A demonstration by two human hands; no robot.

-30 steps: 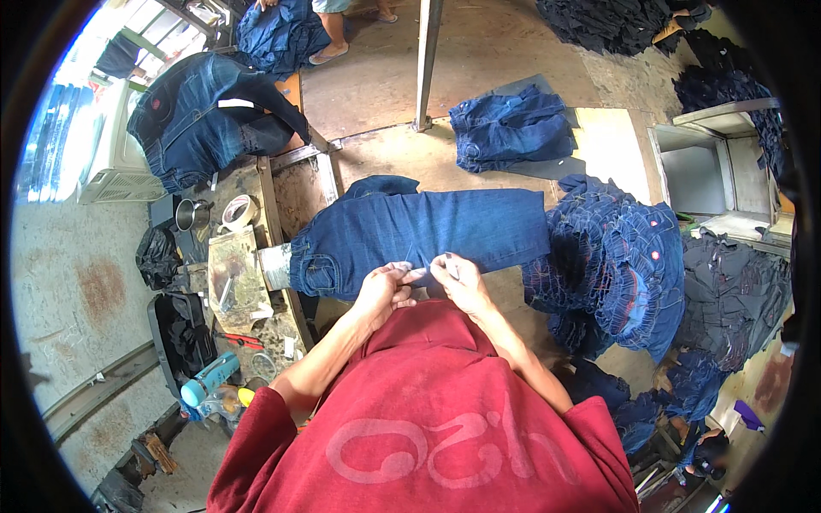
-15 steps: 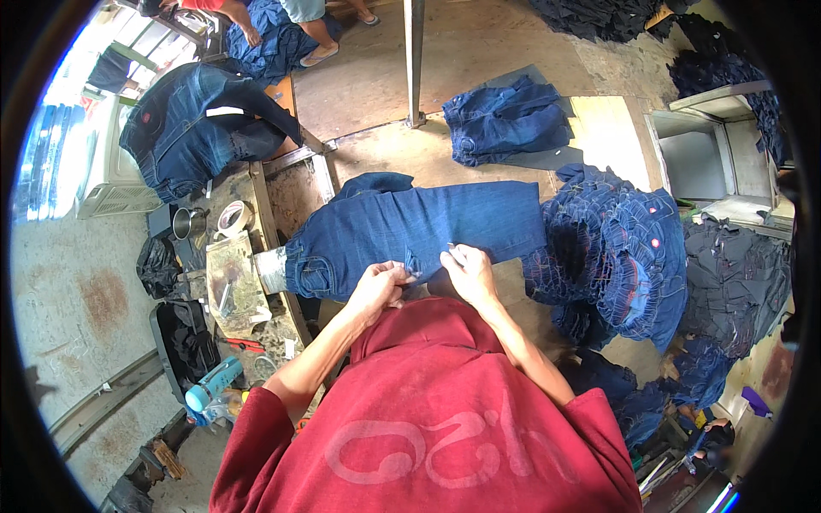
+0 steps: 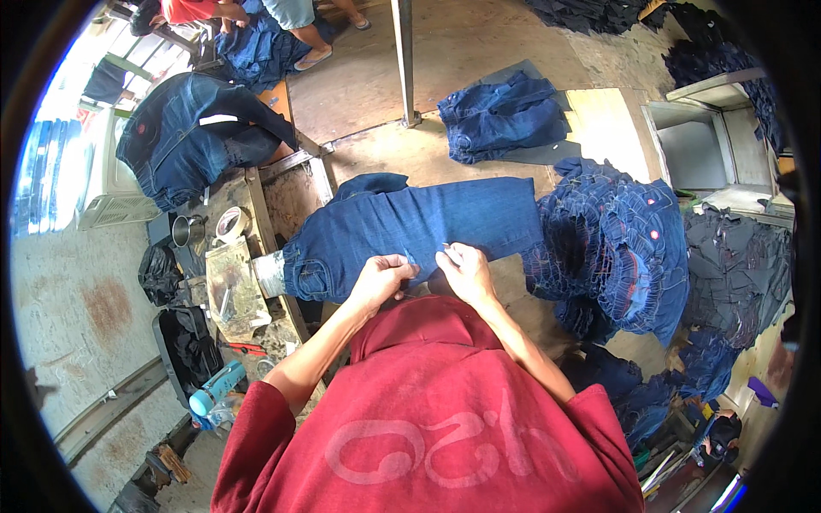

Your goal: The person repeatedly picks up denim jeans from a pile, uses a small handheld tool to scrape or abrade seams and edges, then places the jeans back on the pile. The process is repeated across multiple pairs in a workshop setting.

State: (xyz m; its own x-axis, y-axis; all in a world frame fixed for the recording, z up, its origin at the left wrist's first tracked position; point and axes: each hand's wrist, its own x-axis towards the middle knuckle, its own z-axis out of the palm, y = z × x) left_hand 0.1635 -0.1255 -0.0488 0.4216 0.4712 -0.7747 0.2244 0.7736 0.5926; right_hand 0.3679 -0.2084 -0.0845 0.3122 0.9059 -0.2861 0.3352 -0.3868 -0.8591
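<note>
Drawn a little apart now, after almost meeting a second ago. Curled, with the left hand (image 3: 385, 278), onto the near edge of the denim trousers (image 3: 462, 209), apparently pinching a bit of cloth beside a small lighter streak. Grasping, with the right hand (image 3: 468, 271), just to the right of that spot, a small item (image 3: 445, 247) too tiny to identify. Hardly shifted in the trousers' lie: still stretched sideways in front of the maroon shirt (image 3: 419, 385), with the waist end at the pale wrapped support (image 3: 270, 274) by the desk (image 3: 285, 318) and the hem near the heap of gathered denim (image 3: 637, 256). Judging by this, busy at the same stretch of leg, only with more room between the hands. Now showing more, too, of a co-worker in red (image 3: 190, 10).
</note>
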